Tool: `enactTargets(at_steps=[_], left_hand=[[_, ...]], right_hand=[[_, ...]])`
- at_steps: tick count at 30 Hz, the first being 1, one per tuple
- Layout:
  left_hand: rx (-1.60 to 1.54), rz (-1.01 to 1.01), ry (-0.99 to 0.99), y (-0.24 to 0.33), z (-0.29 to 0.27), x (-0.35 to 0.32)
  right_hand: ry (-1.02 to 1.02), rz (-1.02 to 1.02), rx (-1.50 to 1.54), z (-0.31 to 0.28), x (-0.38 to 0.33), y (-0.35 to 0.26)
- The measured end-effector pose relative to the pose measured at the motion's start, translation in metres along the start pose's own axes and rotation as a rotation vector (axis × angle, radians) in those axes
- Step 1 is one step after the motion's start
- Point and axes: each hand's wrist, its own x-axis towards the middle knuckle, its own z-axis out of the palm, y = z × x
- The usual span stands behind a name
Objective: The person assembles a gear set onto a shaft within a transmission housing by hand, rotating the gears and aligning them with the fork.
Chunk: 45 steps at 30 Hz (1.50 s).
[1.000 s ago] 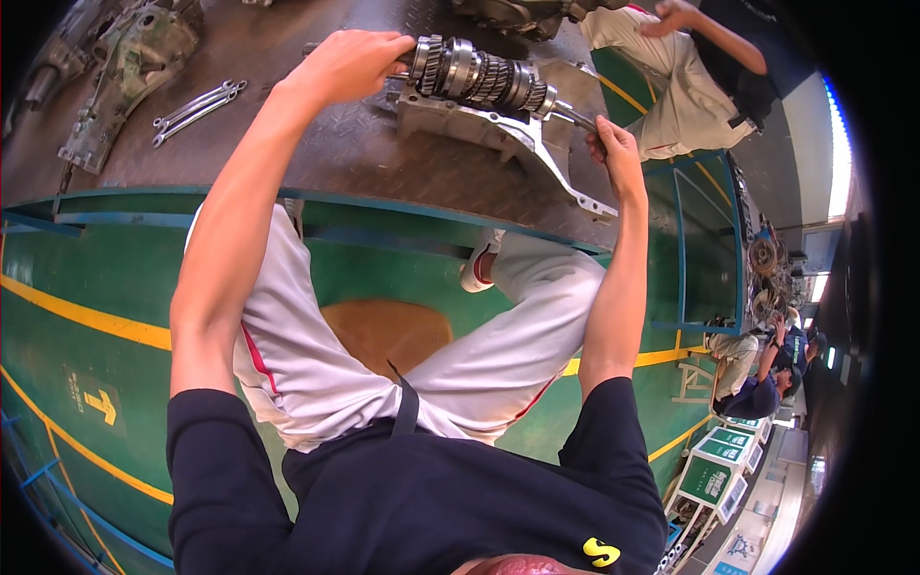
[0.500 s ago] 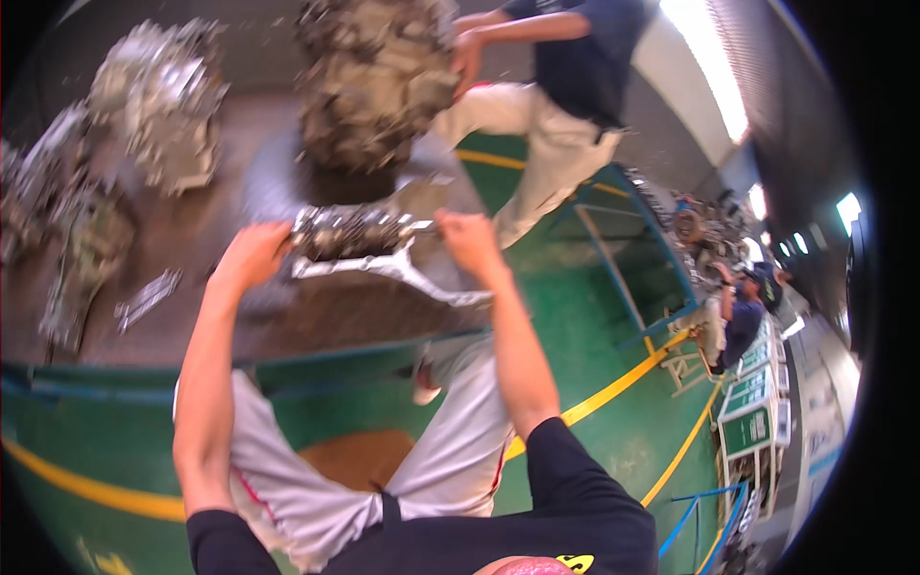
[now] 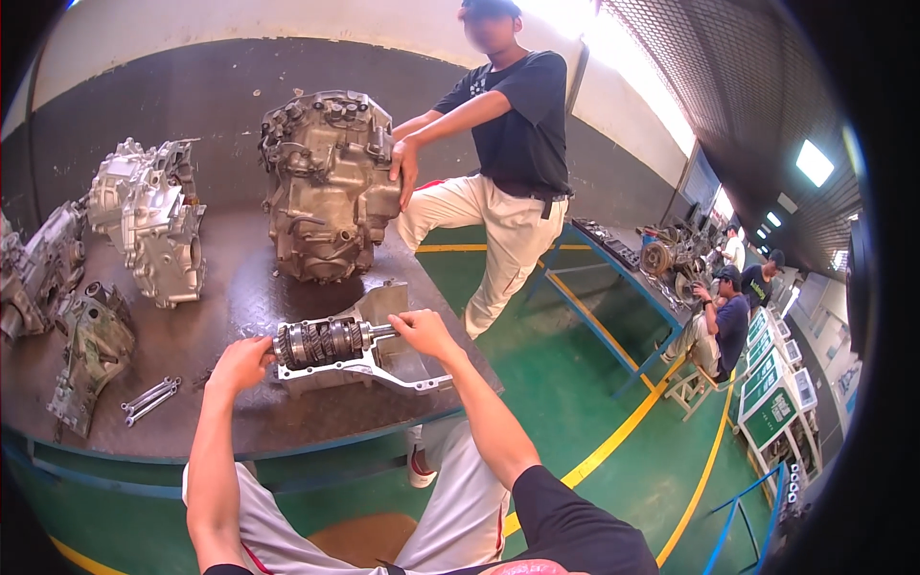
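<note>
A gear shaft (image 3: 321, 343) with several dark toothed gears lies sideways over a silver metal housing (image 3: 419, 383). At its left end my left hand (image 3: 245, 362) is closed round the tip, its fingers partly hidden. My right hand (image 3: 422, 333) pinches the thin bare rod at the other end. The housing, with a flat flange and an arm reaching right, rests on the dark table (image 3: 230, 422) near the front edge. How far the shaft sits down in the housing I cannot tell.
Behind stands a large brown gearbox (image 3: 331, 192), steadied by a co-worker's hand (image 3: 404, 171). Leftward are a silver gearbox case (image 3: 158, 225), a dull casing (image 3: 91, 355) and several wrenches (image 3: 150, 399). Another workbench (image 3: 613, 251) with parts and people is at right.
The view has tilted up, so the co-worker and the wall now show. Both my hands are still on the ends of the gear shaft, over the housing.
</note>
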Motion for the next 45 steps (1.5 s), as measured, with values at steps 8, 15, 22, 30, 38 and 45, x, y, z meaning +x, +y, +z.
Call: enactTargets(at_steps=[8,15,22,30,38,45], left_hand=[[0.047,0.011,0.003,0.006,0.001,0.003],[0.116,0.003,0.037,0.016,0.008,-0.003],[0.148,0.007,0.072,0.01,0.011,0.002],[0.171,-0.041,0.03,0.019,0.012,0.007],[0.214,-0.131,0.014,0.019,0.019,0.006],[0.243,-0.136,0.053,0.021,0.021,0.009]], right_hand=[[0.036,0.037,0.027,-0.003,-0.005,-0.008],[0.095,-0.006,0.068,0.002,-0.01,-0.005],[0.004,0.034,0.083,-0.008,-0.01,-0.014],[-0.003,-0.036,-0.027,-0.012,-0.009,-0.011],[-0.025,-0.029,-0.067,-0.009,-0.012,-0.013],[-0.012,-0.033,-0.011,-0.011,-0.013,-0.01]])
